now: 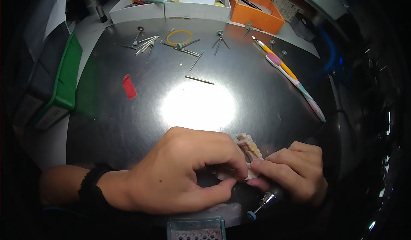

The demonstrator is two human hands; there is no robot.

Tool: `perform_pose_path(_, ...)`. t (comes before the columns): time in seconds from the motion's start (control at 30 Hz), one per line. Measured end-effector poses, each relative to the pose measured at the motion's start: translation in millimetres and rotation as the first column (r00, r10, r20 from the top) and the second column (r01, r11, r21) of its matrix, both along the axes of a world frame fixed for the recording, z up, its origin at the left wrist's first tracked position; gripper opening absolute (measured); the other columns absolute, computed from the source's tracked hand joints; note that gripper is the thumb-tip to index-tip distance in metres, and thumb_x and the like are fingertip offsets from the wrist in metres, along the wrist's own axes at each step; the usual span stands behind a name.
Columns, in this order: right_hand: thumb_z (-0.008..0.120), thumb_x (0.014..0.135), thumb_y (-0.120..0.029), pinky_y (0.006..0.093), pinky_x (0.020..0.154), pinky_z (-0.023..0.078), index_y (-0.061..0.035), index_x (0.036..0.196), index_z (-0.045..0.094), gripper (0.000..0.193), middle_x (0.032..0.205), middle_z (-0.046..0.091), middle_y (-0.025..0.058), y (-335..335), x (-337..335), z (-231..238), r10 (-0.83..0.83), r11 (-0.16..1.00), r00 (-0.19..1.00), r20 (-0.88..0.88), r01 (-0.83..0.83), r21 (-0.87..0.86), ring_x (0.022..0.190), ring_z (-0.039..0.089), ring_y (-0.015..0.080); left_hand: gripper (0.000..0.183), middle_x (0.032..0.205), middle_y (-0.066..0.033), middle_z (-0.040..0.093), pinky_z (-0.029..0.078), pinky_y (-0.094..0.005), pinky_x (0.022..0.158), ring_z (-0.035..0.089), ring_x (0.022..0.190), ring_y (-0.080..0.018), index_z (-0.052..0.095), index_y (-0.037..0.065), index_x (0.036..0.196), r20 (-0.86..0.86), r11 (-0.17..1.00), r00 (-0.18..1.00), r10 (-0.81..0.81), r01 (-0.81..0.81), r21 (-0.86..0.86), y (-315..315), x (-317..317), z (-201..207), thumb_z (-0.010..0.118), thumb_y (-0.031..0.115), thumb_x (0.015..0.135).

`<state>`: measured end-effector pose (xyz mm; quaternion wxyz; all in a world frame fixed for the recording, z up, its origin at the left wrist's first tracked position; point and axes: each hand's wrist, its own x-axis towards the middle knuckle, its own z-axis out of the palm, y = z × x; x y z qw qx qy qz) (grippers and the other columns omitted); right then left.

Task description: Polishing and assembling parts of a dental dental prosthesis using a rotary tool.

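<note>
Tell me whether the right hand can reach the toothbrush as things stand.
Probably yes: the toothbrush lies ahead of the right hand, handle end nearest, with nothing visible between. But the right hand looks busy with the rotary handpiece and the dental model, so it would likely need freeing first.

Head-worn left fisheye, looking down, close over tabletop (261, 98).
</note>
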<state>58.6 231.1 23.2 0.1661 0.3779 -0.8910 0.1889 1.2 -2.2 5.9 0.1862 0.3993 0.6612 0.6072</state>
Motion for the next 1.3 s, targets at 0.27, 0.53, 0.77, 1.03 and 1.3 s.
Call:
perform_pose_path(0.27, 0.077, 0.077, -0.021, 0.0235, 0.045, 0.034, -0.0039, 0.087, 0.069, 0.021, 0.068, 0.059, -0.0004, 5.3, -0.6, -3.9, 0.0, 1.0, 1.0, 0.017, 0.001, -0.014, 0.052, 0.055, 0.0091, 0.017, 0.092, -0.0118, 0.07, 0.054, -0.0304, 0.068, 0.069, 0.079, -0.0231, 0.072, 0.0, 0.087, -0.234, 0.995, 0.972, -0.023, 0.0, -0.098, 3.8, 0.7, 1.2, 0.075, -0.004, 0.07)
perform_pose_path(0.53, 0.075, 0.078, -0.023, 0.0233, 0.045, 0.032, -0.0053, 0.083, 0.068, 0.02, 0.066, 0.057, -0.0012, 8.6, 0.2, -6.4, -0.004, 1.0, 1.0, -0.002, 0.004, -0.006, 0.051, 0.054, 0.0079, 0.028, 0.093, -0.0115, 0.069, 0.053, -0.0328, 0.071, 0.068, 0.083, -0.0248, 0.068, 0.0, 0.092, -0.464, 0.991, 0.884, -0.049, -0.014, -0.132, 9.2, -1.9, -1.4, 0.08, -0.001, 0.067)
perform_pose_path(0.77, 0.077, 0.077, -0.02, 0.021, 0.044, 0.037, -0.0046, 0.091, 0.07, 0.022, 0.071, 0.062, 0.0014, 6.0, -0.4, -2.8, -0.005, 0.986, 0.997, -0.074, -0.008, -0.168, 0.054, 0.058, 0.0082, 0.029, 0.097, -0.0162, 0.07, 0.055, -0.0288, 0.074, 0.07, 0.086, -0.0214, 0.068, -0.005, 0.099, -0.069, 1.0, 0.997, 0.016, -0.015, 0.025, 6.5, 2.7, 3.4, 0.079, -0.006, 0.072)
perform_pose_path(1.03, 0.077, 0.08, -0.025, 0.0212, 0.045, 0.039, -0.003, 0.097, 0.069, 0.029, 0.076, 0.065, 0.0043, 6.7, 4.6, 4.6, -0.077, 0.981, 0.989, -0.126, 0.053, -0.189, 0.058, 0.062, 0.0106, 0.037, 0.102, -0.0185, 0.07, 0.056, -0.0286, 0.079, 0.07, 0.091, -0.0204, 0.067, -0.007, 0.103, 0.016, 0.995, 0.999, 0.038, -0.039, 0.094, 7.0, 5.0, 11.8, 0.084, -0.005, 0.071)
perform_pose_path(1.3, 0.079, 0.079, -0.028, 0.0218, 0.047, 0.04, -0.0041, 0.094, 0.069, 0.03, 0.074, 0.065, 0.0034, 4.8, 3.7, 3.0, -0.088, 0.984, 0.987, -0.134, 0.065, -0.166, 0.059, 0.063, 0.011, 0.034, 0.099, -0.0175, 0.071, 0.056, -0.0285, 0.078, 0.07, 0.089, -0.0205, 0.069, -0.006, 0.101, -0.071, 0.992, 0.996, 0.054, -0.045, 0.12, 6.6, -0.3, 4.5, 0.085, -0.001, 0.071)
